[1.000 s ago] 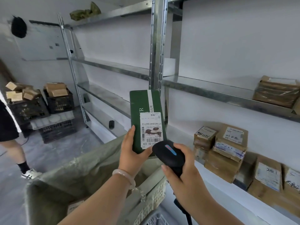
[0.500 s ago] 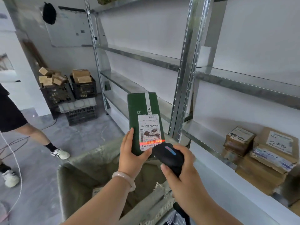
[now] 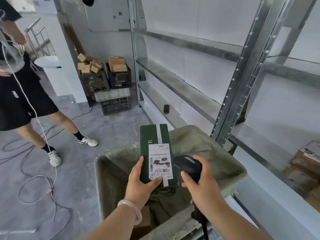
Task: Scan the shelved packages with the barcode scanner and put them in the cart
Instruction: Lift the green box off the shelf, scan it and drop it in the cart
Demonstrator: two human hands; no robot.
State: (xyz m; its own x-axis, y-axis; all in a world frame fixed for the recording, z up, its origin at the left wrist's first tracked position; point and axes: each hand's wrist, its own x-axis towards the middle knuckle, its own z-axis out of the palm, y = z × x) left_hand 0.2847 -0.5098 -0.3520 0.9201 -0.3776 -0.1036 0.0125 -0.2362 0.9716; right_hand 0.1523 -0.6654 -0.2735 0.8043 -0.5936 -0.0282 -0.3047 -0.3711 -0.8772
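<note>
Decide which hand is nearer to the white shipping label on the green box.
Left. The left hand grips the green box, thumb touching the label; the right hand holds the scanner beside it.

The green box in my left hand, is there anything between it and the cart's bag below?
Nothing visible blocks it. The left hand holds the green box above the open, green-lined cart. The right hand with the barcode scanner sits beside it, not beneath it.
</note>
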